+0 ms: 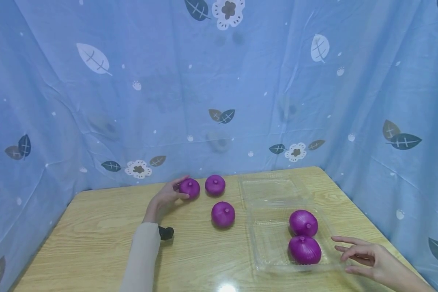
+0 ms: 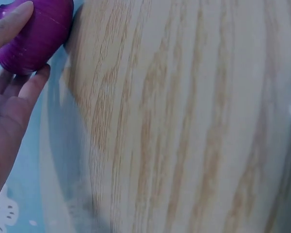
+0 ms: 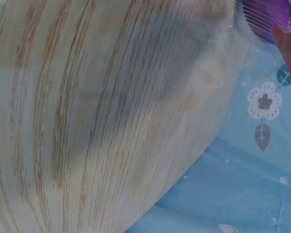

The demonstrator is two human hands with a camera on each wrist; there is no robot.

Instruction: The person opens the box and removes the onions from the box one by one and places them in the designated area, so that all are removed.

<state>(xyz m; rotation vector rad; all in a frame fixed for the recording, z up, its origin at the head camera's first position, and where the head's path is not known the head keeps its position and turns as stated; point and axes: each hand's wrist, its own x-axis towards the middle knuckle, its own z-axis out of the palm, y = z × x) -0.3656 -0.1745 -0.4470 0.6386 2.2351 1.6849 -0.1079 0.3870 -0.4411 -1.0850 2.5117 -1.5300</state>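
My left hand point(image 1: 168, 194) is at a purple onion point(image 1: 190, 189) at the table's back left, with thumb and fingers on either side of it. In the left wrist view, the thumb lies over that onion point(image 2: 36, 36) and the fingers are under it. Two more purple onions, one at the back point(image 1: 215, 185) and one nearer point(image 1: 223, 214), sit to its right. A clear plastic clamshell box point(image 1: 270, 243) holds two onions point(image 1: 303, 223) on its right side. My right hand point(image 1: 368, 257) is beside the box's right edge, fingers loosely bent and holding nothing; whether a fingertip touches the rim cannot be made out.
The box's transparent lid point(image 1: 270, 188) lies folded back towards the rear of the wooden table point(image 1: 106, 231). A blue patterned curtain point(image 1: 168, 89) hangs behind the table and along both sides. A black device point(image 1: 166, 232) is at the left wrist.
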